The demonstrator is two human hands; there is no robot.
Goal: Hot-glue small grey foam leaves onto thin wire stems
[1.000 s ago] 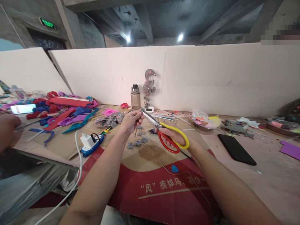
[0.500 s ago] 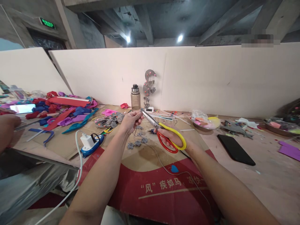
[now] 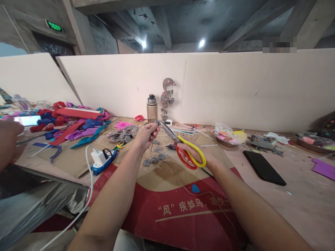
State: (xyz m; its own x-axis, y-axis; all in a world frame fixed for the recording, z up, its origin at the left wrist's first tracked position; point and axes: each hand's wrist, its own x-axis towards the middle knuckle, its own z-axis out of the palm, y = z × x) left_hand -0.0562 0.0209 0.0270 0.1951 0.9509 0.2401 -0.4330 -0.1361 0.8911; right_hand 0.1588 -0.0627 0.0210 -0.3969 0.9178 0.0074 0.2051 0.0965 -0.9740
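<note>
Between its fingertips my left hand (image 3: 147, 135) pinches a small grey felt piece (image 3: 157, 122), mostly covered by the fingers. My right hand (image 3: 190, 152) grips scissors (image 3: 192, 144) with one red and one yellow handle loop. Their blade tips point at the grey piece; whether they touch it I cannot tell. Below the hands, several small grey flowers (image 3: 155, 159) lie on the cardboard. A grey cord (image 3: 180, 179) runs from near them toward the front right. Left of my left hand is a pile of grey felt pieces with pink dots (image 3: 121, 134).
A bottle (image 3: 151, 109) stands behind my hands, near a grey moon-shaped hanging ornament (image 3: 168, 85) on the white partition. To the left are a blue-and-white power strip (image 3: 104, 162) and coloured cloth strips (image 3: 86, 132). A black phone (image 3: 264, 168) lies right. Another person's arm (image 3: 9, 143) reaches in at left.
The scissors have turned slightly, and their handles have shifted a little left. My left hand keeps its pinch on the grey piece. The other person's arm has moved slightly.
</note>
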